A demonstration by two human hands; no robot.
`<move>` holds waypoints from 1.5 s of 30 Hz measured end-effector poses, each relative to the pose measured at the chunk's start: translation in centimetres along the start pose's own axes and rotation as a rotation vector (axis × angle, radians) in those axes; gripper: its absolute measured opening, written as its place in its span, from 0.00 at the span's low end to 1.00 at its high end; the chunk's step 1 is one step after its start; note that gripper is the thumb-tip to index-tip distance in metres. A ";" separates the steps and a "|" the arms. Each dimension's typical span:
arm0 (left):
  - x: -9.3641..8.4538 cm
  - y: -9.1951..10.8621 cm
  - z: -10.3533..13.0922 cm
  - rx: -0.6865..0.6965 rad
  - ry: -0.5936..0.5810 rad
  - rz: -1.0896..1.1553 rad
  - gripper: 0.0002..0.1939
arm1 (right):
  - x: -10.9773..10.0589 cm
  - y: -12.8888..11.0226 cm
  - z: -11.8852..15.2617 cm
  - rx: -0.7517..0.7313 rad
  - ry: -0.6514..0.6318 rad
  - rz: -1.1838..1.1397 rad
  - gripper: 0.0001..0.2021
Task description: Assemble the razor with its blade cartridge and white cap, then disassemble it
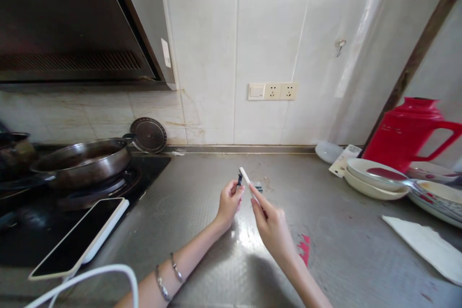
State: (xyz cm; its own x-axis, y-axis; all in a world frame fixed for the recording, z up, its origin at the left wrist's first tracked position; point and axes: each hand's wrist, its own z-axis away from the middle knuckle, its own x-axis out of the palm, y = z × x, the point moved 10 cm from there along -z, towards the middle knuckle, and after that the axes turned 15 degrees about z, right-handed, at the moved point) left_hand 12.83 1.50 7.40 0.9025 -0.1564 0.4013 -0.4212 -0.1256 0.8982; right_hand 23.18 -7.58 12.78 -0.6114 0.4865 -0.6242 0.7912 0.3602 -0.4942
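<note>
My left hand point(228, 202) pinches a small dark piece point(239, 179) between thumb and fingertips, held just above the steel counter point(325, 245). My right hand point(270, 224) grips a slim white stick-like object point(245, 176) that points up and to the left, its tip touching or almost touching the dark piece. Both hands meet over the middle of the counter. A small dark item point(258, 186) lies on the counter just behind my right hand. Two bracelets sit on my left wrist.
A phone point(81, 236) with a white cable point(90, 276) lies at the left by the stove. A pan point(81, 161) sits on the burner. Stacked plates point(375, 180), a red jug point(407, 132) and a white paper point(428, 245) are at the right. Sockets point(273, 91) are on the wall.
</note>
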 end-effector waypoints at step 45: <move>-1.5 -1.1 -3.4 0.027 -0.120 -0.186 0.21 | 3.5 8.1 -9.0 -0.047 -0.403 -0.302 0.23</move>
State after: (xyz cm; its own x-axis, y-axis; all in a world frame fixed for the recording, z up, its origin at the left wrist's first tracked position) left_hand 12.27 5.22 6.47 0.9483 -0.2436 0.2036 -0.2523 -0.1891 0.9490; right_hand 27.58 4.22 12.06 -0.7635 0.0127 -0.6456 0.5720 0.4773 -0.6671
